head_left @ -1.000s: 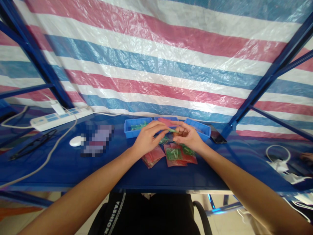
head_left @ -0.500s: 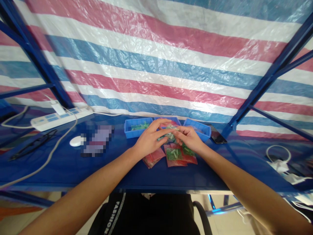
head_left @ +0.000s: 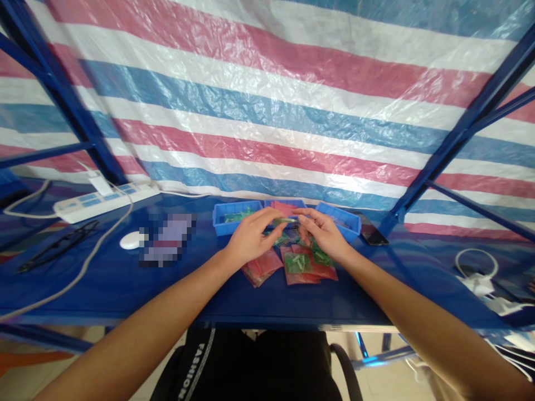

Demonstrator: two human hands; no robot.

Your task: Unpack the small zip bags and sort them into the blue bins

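Observation:
My left hand (head_left: 249, 238) and my right hand (head_left: 322, 234) meet over the blue table (head_left: 104, 284). Between their fingertips they pinch a small clear bag with green parts (head_left: 287, 225). Just below the hands lie a stack of red bags (head_left: 262, 265) and red bags with green parts inside (head_left: 304, 263). Behind the hands stand three blue trays: a left tray (head_left: 234, 216) with green pieces, a middle tray (head_left: 285, 205) with red bags, and a right tray (head_left: 340, 218).
A white power strip (head_left: 100, 200) with cables lies at the back left, with a white mouse (head_left: 132, 240) and black glasses (head_left: 58, 249) nearer. A dark phone (head_left: 371, 235) sits right of the trays. White cables (head_left: 480, 278) lie at the far right. A striped tarp hangs behind.
The hands came together over the bags half a second ago, then lifted slightly apart again, still holding the small bag between them. Nothing else moved.

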